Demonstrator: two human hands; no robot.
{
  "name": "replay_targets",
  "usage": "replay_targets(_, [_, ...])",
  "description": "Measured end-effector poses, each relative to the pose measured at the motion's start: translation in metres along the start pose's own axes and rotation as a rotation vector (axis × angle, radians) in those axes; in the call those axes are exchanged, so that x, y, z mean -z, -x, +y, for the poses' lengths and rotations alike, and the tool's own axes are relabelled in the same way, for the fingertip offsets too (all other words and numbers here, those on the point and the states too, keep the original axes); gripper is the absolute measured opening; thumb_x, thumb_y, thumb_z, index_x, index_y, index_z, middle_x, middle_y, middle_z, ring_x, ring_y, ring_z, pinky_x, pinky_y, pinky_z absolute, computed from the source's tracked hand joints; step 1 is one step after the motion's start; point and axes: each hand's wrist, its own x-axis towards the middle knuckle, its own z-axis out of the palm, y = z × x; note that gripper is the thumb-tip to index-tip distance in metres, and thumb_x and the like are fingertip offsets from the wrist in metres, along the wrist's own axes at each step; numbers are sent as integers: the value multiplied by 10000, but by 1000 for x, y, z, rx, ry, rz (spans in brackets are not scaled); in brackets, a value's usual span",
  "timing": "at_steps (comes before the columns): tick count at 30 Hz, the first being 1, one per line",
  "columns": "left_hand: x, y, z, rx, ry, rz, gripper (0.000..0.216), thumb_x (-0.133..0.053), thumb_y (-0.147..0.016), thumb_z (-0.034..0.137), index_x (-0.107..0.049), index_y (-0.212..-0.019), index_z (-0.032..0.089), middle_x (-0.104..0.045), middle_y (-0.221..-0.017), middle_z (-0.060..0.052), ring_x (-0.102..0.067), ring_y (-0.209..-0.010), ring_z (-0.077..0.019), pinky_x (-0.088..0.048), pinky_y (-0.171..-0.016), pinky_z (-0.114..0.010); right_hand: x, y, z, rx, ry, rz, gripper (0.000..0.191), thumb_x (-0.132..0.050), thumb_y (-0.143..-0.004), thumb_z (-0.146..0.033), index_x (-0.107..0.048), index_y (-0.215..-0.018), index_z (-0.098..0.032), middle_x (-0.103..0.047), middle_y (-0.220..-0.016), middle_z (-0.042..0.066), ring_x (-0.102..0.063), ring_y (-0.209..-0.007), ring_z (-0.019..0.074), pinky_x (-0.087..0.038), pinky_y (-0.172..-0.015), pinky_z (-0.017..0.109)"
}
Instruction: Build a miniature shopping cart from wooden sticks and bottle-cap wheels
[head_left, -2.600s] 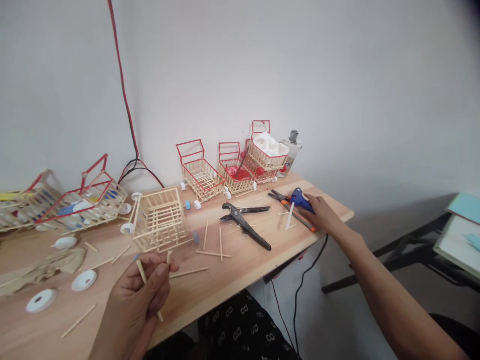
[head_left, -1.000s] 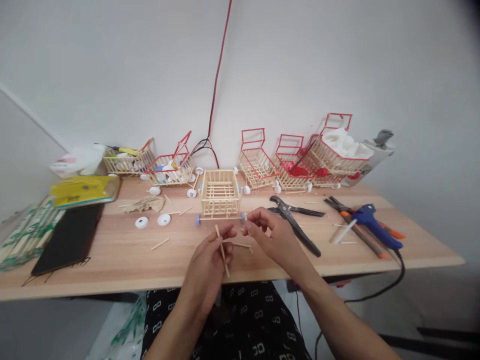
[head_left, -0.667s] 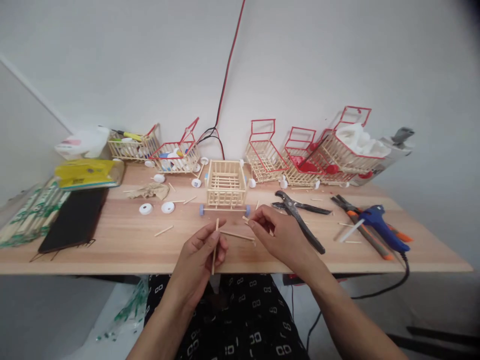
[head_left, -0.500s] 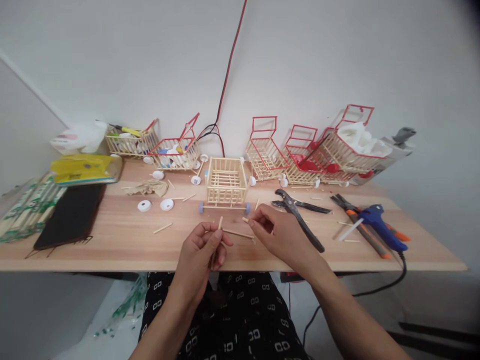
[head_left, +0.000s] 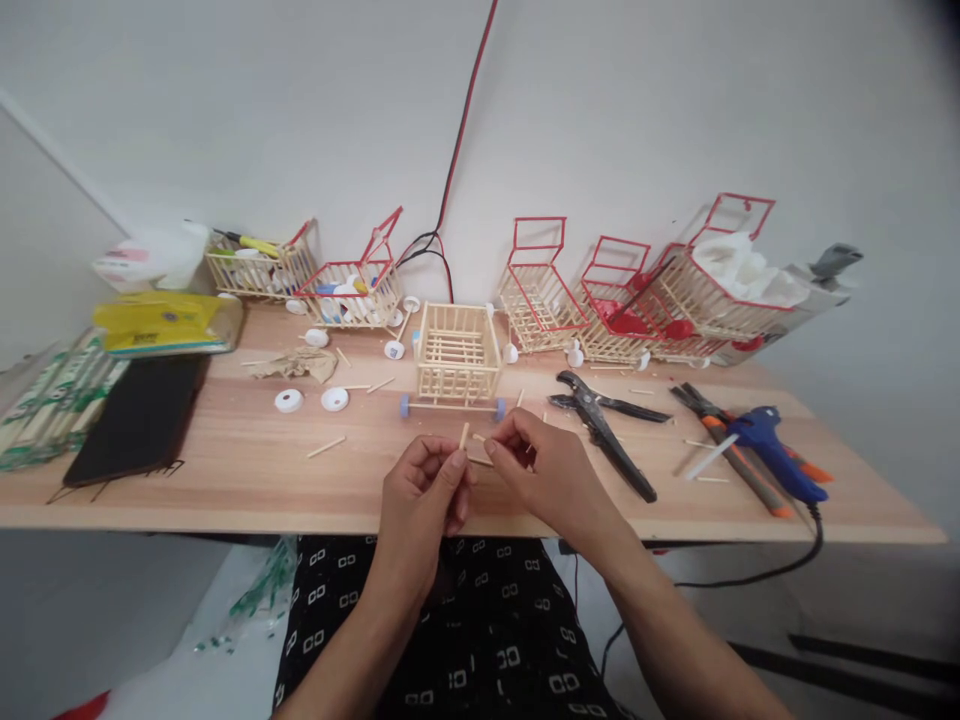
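Observation:
My left hand (head_left: 426,495) is closed around a thin wooden stick (head_left: 463,436) whose tip pokes up above the fingers. My right hand (head_left: 541,468) pinches the end of a second stick (head_left: 480,461) that lies crosswise toward the left hand. The two hands almost touch over the near edge of the wooden table (head_left: 225,480). Just beyond them stands a plain stick-built cart basket (head_left: 457,356) with an axle and small blue wheels (head_left: 404,406) in front.
Black pliers (head_left: 609,432) and a blue glue gun (head_left: 772,452) lie to the right. Red-framed stick carts (head_left: 538,292) line the wall. White discs (head_left: 289,401), loose sticks, a black pad (head_left: 139,418) and a yellow packet (head_left: 165,323) sit to the left.
My right hand left the glue gun and came to the middle. The camera turned to face the table squarely. My left hand turned its stick upright and both hands drew close together.

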Motion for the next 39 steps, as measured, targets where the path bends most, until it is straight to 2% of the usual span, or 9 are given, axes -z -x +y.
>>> replay_targets(15, [-5, 2, -4, -26, -33, 25, 243, -719, -780, 317, -526, -850, 186, -599, -665, 37, -494, -464, -64, -379, -381, -150, -3, 2, -2, -1, -58, 52, 99, -560, -828, -258, -558, -744, -206, -626, -653, -25, -518, -557, 104, -377, -543, 230])
replay_targets(39, [-5, 4, -7, -45, -9, 25, 248, -719, -775, 308, -522, -867, 190, -608, -687, 32, -500, -465, -66, -388, -376, -156, -4, 2, -5, -13, -93, 60, 109, -557, -833, -273, -558, -748, -205, -623, -653, -26, -533, -571, 106, -384, -545, 230])
